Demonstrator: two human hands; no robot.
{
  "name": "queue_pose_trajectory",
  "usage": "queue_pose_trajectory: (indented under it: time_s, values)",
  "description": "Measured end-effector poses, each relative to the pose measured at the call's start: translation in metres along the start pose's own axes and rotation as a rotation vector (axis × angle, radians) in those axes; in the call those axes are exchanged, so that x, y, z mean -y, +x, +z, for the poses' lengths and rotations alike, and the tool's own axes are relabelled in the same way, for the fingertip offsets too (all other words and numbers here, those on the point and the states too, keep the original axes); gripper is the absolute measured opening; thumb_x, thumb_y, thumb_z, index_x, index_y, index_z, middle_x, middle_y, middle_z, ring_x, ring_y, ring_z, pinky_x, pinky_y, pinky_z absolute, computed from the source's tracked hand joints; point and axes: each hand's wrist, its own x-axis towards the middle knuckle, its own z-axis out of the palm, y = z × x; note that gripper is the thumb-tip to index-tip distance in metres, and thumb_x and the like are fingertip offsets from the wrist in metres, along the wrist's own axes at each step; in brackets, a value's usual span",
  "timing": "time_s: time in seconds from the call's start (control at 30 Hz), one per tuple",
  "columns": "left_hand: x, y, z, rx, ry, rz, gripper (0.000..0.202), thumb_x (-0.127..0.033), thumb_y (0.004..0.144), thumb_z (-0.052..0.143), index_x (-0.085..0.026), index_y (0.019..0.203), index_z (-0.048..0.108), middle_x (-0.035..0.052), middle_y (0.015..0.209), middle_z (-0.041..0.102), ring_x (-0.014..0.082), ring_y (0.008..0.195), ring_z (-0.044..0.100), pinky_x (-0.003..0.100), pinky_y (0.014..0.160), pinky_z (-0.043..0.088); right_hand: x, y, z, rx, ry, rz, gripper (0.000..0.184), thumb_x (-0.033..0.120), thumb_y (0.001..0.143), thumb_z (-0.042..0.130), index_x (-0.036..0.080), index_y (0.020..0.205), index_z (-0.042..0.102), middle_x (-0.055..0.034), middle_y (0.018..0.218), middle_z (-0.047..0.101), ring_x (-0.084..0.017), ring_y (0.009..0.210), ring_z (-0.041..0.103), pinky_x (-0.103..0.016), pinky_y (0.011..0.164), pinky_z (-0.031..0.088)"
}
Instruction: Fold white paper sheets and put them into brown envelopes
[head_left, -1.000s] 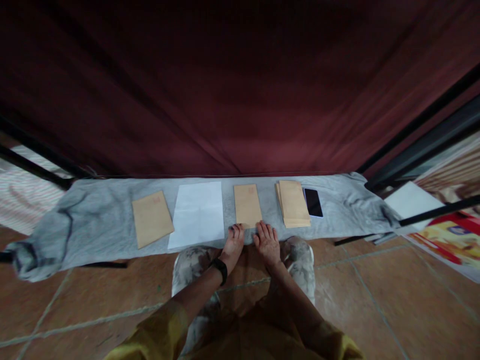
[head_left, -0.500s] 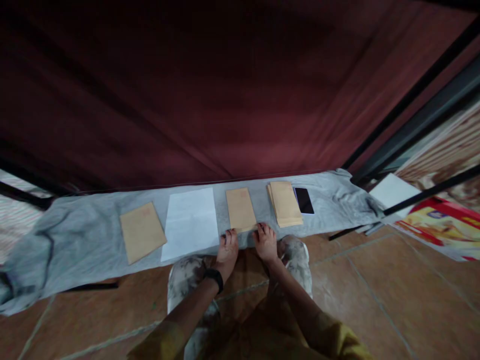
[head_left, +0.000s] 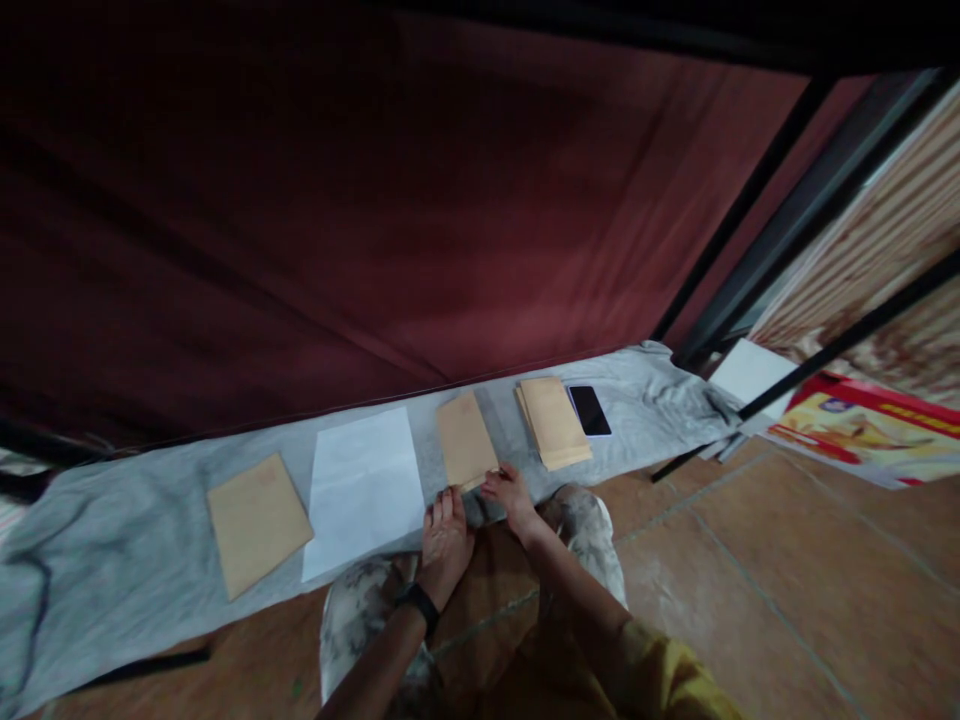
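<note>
A brown envelope (head_left: 466, 436) lies on the grey cloth in front of me, a narrow folded strip along its near edge. My left hand (head_left: 448, 530), a dark band on its wrist, rests palm down with fingers stretched to the envelope's near left corner. At the near right corner, my right hand (head_left: 511, 494) has its fingers closed on the folded strip. To the left is a large sheet of white paper (head_left: 365, 490), with another brown envelope (head_left: 259, 524) beyond it. A stack of brown envelopes (head_left: 556, 422) lies to the right.
A dark-screened phone (head_left: 590, 410) lies right of the stack. The long grey cloth (head_left: 135, 545) covers a narrow bench against a dark red fabric wall (head_left: 360, 300). A colourful printed box (head_left: 862, 428) and a black metal bar (head_left: 847, 335) are at the right, above tiled floor.
The view has tilted and turned slightly right. My right hand has shifted inward along the envelope's near edge; my left hand now lies flatter at the near left corner.
</note>
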Motion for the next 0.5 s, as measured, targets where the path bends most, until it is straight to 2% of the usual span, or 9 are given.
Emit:
queue_pose_trajectory:
  time_s: [0.17,0.27,0.33,0.4,0.5]
  values:
    - [0.004,0.005,0.002,-0.021,-0.194,-0.066,0.066,-0.021,0.082,0.054,-0.007,0.146,0.04,0.0218,0.145,0.052,0.0314,0.133,0.05,0.045,0.11,0.04,0.004,-0.008,0.001,-0.022,0.175,0.097,0.024,0.04,0.073,0.072,0.024,0.08,0.056,0.0026,0.069,0.063,-0.018,0.065,0.066,-0.038,0.069,0.059]
    - [0.005,0.013,0.0,-0.055,-0.481,-0.143,0.064,-0.026,0.084,0.055,-0.009,0.144,0.041,0.0205,0.142,0.055,0.0287,0.131,0.053,0.044,0.109,0.042,0.011,-0.007,-0.006,-0.032,0.234,0.125,0.023,0.036,0.073,0.074,0.022,0.079,0.057,0.0022,0.067,0.063,-0.019,0.064,0.066,-0.039,0.07,0.058]
    - [0.004,0.02,-0.004,-0.071,-0.763,-0.246,0.059,-0.032,0.086,0.056,-0.012,0.141,0.045,0.0182,0.136,0.06,0.0266,0.126,0.058,0.042,0.106,0.045,0.015,-0.008,-0.01,-0.024,0.264,0.137,0.023,0.033,0.072,0.076,0.021,0.081,0.058,0.0007,0.069,0.065,-0.02,0.065,0.067,-0.04,0.071,0.058]
    - [0.002,0.027,-0.009,-0.063,-1.094,-0.417,0.056,-0.04,0.086,0.06,-0.014,0.135,0.051,0.015,0.123,0.068,0.0238,0.11,0.066,0.039,0.096,0.052,0.017,-0.011,-0.013,-0.008,0.29,0.148,0.024,0.032,0.07,0.077,0.02,0.082,0.061,-0.0015,0.073,0.067,-0.02,0.066,0.068,-0.04,0.072,0.058]
    - [-0.002,0.032,-0.017,0.025,-1.5,-0.641,0.055,-0.047,0.073,0.074,-0.014,0.115,0.063,0.0086,0.093,0.074,0.0177,0.076,0.069,0.03,0.071,0.054,0.018,-0.018,-0.015,0.021,0.317,0.165,0.025,0.031,0.069,0.079,0.019,0.083,0.063,-0.0031,0.076,0.07,-0.02,0.066,0.069,-0.038,0.07,0.058]
